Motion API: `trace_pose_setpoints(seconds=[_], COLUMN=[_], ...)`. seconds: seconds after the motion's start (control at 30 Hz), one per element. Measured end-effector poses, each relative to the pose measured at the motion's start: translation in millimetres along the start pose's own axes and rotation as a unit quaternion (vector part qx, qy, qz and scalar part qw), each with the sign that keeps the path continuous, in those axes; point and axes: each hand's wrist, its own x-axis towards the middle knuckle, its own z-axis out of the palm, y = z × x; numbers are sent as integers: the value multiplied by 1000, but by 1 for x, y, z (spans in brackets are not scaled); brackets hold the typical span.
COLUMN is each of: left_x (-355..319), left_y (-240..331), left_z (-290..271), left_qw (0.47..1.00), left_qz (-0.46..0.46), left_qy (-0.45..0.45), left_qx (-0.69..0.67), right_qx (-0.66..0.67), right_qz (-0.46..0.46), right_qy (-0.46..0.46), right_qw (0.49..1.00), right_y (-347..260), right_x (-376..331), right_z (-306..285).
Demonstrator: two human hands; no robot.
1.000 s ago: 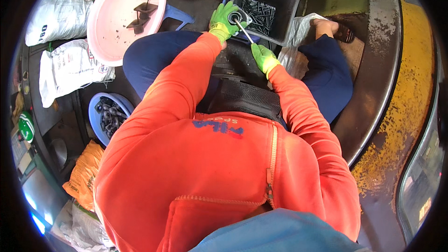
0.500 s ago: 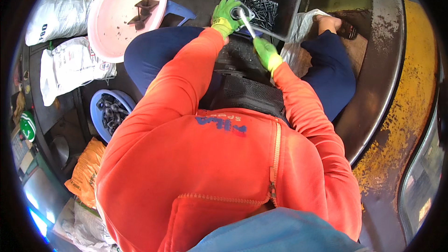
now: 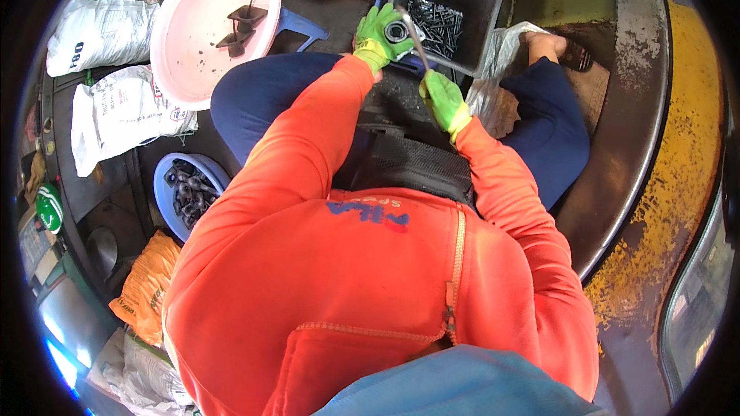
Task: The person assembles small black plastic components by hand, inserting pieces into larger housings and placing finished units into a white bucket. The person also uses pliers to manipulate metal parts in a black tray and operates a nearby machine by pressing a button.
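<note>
My left hand (image 3: 375, 35), in a yellow-green glove, is closed around a dark metal part with a round ring-like opening (image 3: 396, 31), which faces up. Just right of it, a slim, light metal rod-like tool (image 3: 416, 41) slants up and left from my right hand (image 3: 443, 98). That hand wears a green glove too and has its fingers wrapped round the tool's lower end. The tool's upper tip stands beside the ring, apart from it as far as I can see. Behind both hands sits a dark square bin (image 3: 483, 27) holding many black screw-like pieces (image 3: 438, 28).
A tilted pink basin (image 3: 181, 46) with a few dark metal parts stands at the left, beside a blue plastic stool (image 3: 303, 27). White sacks (image 3: 104, 35), a blue basin (image 3: 163, 189) of black parts and an orange bag (image 3: 146, 273) lie further left. A rusty yellow metal edge (image 3: 655, 208) curves along the right.
The tool's tip has come off the ring opening and moved up and to the right of it. My right hand has moved slightly down. The whole view has shifted a little.
</note>
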Motion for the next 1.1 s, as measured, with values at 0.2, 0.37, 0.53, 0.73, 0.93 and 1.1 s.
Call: trace_pose_setpoints(seconds=[0.2, 0.37, 0.53, 0.73, 0.93, 1.1], left_x=[-2, 33, 133, 180, 171, 155], left_y=[2, 13, -10, -63, -95, -15], left_z=[-10, -41, -96, -131, -135, -179], left_qw=[998, 956, 905, 969, 990, 994], left_qz=[7, -110, -28, -113, -118, 2], left_qy=[-5, 89, 324, 2, -37, -50], left_qx=[-65, -255, -275, 222, 74, -96], right_qx=[69, 147, 141, 163, 127, -408], right_qz=[228, 136, 116, 168, 152, 152], right_qy=[-1, 30, 70, 32, 140, 152], right_qw=[971, 979, 981, 972, 970, 887], right_y=[-38, -101, -118, -83, -55, -42], right_x=[-2, -27, -47, -24, 3, 36], right_z=[4, -23, -48, -28, -35, -66])
